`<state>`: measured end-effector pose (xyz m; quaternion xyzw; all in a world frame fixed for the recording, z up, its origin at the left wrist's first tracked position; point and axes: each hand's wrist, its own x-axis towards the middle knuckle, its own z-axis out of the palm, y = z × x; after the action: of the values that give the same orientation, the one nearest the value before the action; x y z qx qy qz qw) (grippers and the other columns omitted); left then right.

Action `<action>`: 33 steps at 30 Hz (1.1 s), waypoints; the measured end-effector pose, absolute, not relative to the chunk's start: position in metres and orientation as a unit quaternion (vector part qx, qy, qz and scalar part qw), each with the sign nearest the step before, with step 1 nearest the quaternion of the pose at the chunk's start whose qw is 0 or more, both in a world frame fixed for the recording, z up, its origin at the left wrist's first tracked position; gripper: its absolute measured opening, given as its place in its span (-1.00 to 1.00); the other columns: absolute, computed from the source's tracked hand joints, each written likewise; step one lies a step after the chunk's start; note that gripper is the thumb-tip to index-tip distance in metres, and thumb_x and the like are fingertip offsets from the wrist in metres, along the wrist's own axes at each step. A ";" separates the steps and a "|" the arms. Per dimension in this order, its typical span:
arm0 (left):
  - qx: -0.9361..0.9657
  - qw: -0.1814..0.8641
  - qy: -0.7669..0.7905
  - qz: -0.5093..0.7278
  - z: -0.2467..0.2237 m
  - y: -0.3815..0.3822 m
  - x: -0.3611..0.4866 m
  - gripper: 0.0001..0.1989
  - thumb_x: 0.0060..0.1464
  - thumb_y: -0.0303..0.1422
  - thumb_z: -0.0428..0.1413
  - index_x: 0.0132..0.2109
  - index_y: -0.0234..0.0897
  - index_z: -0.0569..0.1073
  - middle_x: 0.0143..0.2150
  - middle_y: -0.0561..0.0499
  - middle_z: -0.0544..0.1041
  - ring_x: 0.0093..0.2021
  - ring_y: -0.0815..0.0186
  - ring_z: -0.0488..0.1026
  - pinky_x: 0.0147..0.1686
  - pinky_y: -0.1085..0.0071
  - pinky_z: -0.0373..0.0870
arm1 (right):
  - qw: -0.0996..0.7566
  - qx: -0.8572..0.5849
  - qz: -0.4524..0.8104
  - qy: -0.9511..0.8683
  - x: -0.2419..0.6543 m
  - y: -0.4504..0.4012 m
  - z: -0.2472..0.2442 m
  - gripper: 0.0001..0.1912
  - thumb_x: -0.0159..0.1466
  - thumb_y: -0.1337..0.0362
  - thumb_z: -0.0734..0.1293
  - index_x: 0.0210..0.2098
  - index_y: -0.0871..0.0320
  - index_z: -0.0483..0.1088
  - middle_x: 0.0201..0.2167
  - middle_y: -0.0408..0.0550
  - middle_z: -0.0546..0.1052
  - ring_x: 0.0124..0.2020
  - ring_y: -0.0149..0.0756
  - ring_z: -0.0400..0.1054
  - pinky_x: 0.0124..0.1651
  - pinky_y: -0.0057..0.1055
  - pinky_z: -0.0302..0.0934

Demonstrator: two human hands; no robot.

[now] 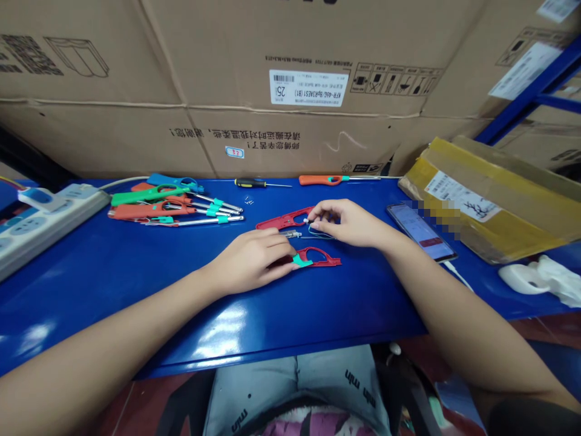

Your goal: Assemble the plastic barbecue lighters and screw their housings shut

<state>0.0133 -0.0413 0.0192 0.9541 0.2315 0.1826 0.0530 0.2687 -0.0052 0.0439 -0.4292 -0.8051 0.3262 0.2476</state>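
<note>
On the blue table, the lower red shell lies lengthwise left-to-right, pinned by the left hand; just beyond it the right hand pinches a small part at the upper red shell

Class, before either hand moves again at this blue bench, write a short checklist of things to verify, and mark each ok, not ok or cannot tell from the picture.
1. Left hand rests on the near red shell half: ok.
2. Teal trigger piece fully seated in that half: cannot tell.
3. Right hand pinches a small part at the far red shell half: ok.
4. Thin wire free of snags: cannot tell.
5. Black-handled screwdriver lies apart from both hands: ok.
6. Phone lies flat, clear of the halves: ok.
</note>
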 end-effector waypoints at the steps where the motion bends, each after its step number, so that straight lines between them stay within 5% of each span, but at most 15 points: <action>1: 0.951 0.055 0.237 0.190 0.019 -0.042 0.014 -0.74 0.37 -0.21 0.03 -0.12 -0.26 0.53 -0.19 -0.07 0.61 -0.18 0.24 0.53 -0.14 0.34 0.44 | 0.249 -0.423 0.332 -0.806 0.269 -0.005 0.045 -0.80 0.25 0.20 0.36 -0.22 0.21 0.50 -0.35 -0.07 0.55 -0.36 -0.35 0.35 -0.26 -0.38 0.25; 15: 0.905 0.118 0.305 0.271 0.015 -0.041 0.016 -0.83 0.33 -0.31 0.10 -0.07 -0.27 0.54 -0.14 -0.05 0.63 -0.14 0.25 0.53 -0.12 0.35 0.46 | 0.282 -0.388 0.387 -0.787 0.267 -0.010 0.048 -0.78 0.23 0.19 0.41 -0.21 0.21 0.47 -0.32 -0.07 0.53 -0.36 -0.37 0.33 -0.26 -0.39 0.28; 26: 0.826 0.251 0.362 0.350 0.012 -0.044 0.024 -0.87 0.17 -0.30 0.25 -0.18 -0.26 0.61 -0.33 0.04 0.64 -0.46 0.42 0.47 -0.42 0.51 0.41 | 0.326 -0.365 0.438 -0.755 0.251 -0.015 0.035 -0.83 0.21 0.26 0.42 -0.24 0.15 0.40 -0.32 -0.13 0.48 -0.36 -0.41 0.33 -0.28 -0.42 0.28; 33: 0.792 0.294 0.384 0.371 0.011 -0.045 0.024 -0.72 0.14 -0.31 0.27 -0.06 -0.24 0.39 -0.34 0.09 0.63 -0.47 0.44 0.48 -0.44 0.54 0.39 | 0.290 -0.341 0.411 -0.794 0.247 -0.020 0.030 -0.93 0.28 0.31 0.36 -0.24 0.15 0.39 -0.34 -0.15 0.48 -0.35 -0.42 0.36 -0.28 -0.44 0.28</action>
<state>0.0244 -0.0450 0.0105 0.7924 0.3839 0.3715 0.2945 0.2472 -0.0198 0.0298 -0.3414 -0.7940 0.4106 0.2905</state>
